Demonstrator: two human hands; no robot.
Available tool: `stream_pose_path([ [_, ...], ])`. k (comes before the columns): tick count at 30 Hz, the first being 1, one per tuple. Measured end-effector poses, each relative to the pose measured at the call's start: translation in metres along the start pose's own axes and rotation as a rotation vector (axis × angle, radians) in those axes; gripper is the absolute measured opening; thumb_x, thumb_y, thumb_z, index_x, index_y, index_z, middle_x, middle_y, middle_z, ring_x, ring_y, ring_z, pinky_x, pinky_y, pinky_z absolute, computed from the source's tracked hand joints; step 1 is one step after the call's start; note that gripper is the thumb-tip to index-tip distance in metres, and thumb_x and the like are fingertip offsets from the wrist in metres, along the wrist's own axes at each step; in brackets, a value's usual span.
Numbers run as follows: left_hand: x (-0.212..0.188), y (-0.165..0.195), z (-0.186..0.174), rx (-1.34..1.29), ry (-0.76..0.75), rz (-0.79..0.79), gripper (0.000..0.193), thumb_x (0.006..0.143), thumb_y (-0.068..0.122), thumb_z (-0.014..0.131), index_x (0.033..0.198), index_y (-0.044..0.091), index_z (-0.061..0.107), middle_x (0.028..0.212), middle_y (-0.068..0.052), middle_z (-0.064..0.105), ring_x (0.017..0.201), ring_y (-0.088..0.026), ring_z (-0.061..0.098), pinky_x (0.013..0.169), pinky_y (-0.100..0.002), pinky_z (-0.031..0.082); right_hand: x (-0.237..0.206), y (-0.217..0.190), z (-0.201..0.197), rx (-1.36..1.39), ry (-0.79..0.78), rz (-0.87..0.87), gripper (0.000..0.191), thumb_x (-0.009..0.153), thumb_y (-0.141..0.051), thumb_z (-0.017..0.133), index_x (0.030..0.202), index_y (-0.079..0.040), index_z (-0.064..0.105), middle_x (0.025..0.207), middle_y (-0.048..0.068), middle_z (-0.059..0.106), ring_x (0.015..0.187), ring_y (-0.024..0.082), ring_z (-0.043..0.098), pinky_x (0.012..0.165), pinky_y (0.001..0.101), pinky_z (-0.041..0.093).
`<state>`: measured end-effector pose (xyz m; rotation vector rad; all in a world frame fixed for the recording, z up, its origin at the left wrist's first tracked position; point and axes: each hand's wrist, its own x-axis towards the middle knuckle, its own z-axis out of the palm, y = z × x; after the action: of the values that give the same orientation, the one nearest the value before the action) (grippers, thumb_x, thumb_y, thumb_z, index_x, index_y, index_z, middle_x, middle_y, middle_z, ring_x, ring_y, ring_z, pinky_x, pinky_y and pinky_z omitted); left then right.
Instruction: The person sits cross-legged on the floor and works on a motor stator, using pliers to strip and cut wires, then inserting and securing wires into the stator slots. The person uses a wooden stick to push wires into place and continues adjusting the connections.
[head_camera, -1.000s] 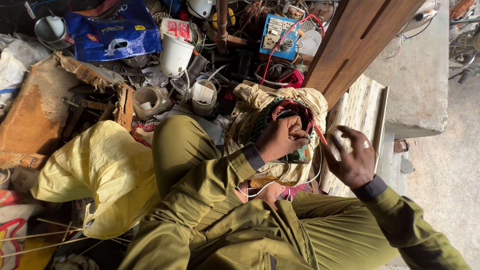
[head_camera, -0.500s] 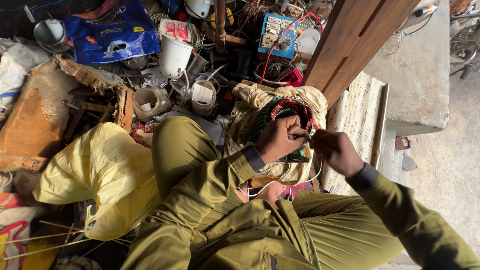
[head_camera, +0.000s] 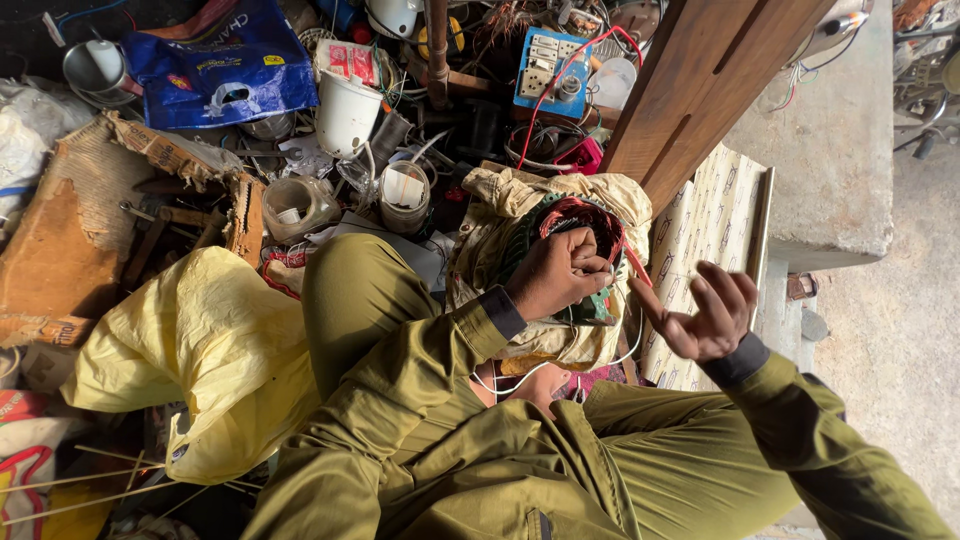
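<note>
A motor stator (head_camera: 580, 225) with reddish copper windings and a green core lies on a beige cloth (head_camera: 500, 205) over my lap. My left hand (head_camera: 555, 275) is curled on top of it, fingers closed on the windings. My right hand (head_camera: 712, 315) hovers just right of the stator with its fingers spread. Its thumb side pinches a thin brown stick (head_camera: 645, 297) that points toward the stator. Both sleeves are olive green. A white cord (head_camera: 520, 375) runs under the cloth.
Clutter fills the floor ahead: a blue switch board with red wire (head_camera: 550, 70), a white cup (head_camera: 345, 110), tape rolls (head_camera: 295, 205), a blue bag (head_camera: 225, 70), torn cardboard (head_camera: 60, 230) and a yellow bag (head_camera: 190, 340). A wooden plank (head_camera: 700, 80) and a concrete ledge (head_camera: 830, 170) stand at the right.
My right hand moved in close to the stator with the stick, then drew back to the right with its fingers spread. The left hand stayed on the windings.
</note>
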<state>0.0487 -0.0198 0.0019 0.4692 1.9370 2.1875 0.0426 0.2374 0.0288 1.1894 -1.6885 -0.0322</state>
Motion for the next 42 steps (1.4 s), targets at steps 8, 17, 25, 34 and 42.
stream_pose_path([
  [8, 0.002, -0.009, 0.000, -0.084, -0.031, 0.031, 0.044, 0.088, -0.001, 0.075, 0.079, 0.010, 0.034, 0.069, 0.002, 0.043, 0.093, -0.007, 0.071, 0.073, -0.025, 0.054, 0.041, 0.001, -0.025, 0.128, -0.465, -0.026, 0.039, 0.084, -0.024, 0.079, 0.123, -0.017, 0.078, 0.131, 0.005, 0.070, 0.112, 0.025, 0.058, 0.087, 0.0440, 0.042],
  [17, 0.002, -0.009, 0.001, -0.034, -0.023, 0.044, 0.043, 0.088, 0.000, 0.077, 0.078, 0.010, 0.036, 0.069, 0.003, 0.036, 0.099, -0.009, 0.075, 0.069, -0.024, 0.054, 0.047, 0.016, -0.012, 0.405, -0.531, -0.127, 0.044, 0.075, -0.004, 0.076, 0.119, -0.002, 0.076, 0.111, 0.011, 0.071, 0.096, 0.025, 0.067, 0.074, 0.0366, 0.055],
  [25, -0.003, 0.007, 0.003, 0.142, 0.059, 0.071, 0.041, 0.087, 0.004, 0.077, 0.075, 0.008, 0.038, 0.063, 0.000, 0.040, 0.087, -0.009, 0.075, 0.062, -0.027, 0.051, 0.018, -0.027, 0.004, 0.747, -0.526, 0.729, 0.011, 0.087, -0.003, 0.076, 0.098, -0.003, 0.075, 0.094, 0.009, 0.071, 0.078, 0.019, 0.067, 0.068, 0.0300, 0.054],
  [34, -0.004, 0.008, 0.004, 0.089, 0.047, 0.068, 0.041, 0.087, 0.003, 0.076, 0.076, 0.008, 0.037, 0.064, 0.000, 0.047, 0.085, -0.008, 0.074, 0.065, -0.027, 0.053, 0.022, -0.027, -0.012, 1.123, -0.633, 1.574, 0.015, 0.094, -0.015, 0.070, 0.099, -0.003, 0.077, 0.092, 0.008, 0.076, 0.076, 0.010, 0.071, 0.069, 0.0241, 0.056],
  [42, 0.001, -0.005, 0.003, -0.018, 0.002, 0.039, 0.044, 0.087, -0.001, 0.076, 0.078, 0.009, 0.035, 0.068, 0.000, 0.042, 0.095, -0.011, 0.075, 0.067, -0.026, 0.053, 0.052, 0.009, -0.025, 0.391, -0.580, 0.065, 0.035, 0.081, -0.008, 0.073, 0.116, -0.005, 0.076, 0.107, 0.013, 0.073, 0.086, 0.023, 0.070, 0.073, 0.0351, 0.058],
])
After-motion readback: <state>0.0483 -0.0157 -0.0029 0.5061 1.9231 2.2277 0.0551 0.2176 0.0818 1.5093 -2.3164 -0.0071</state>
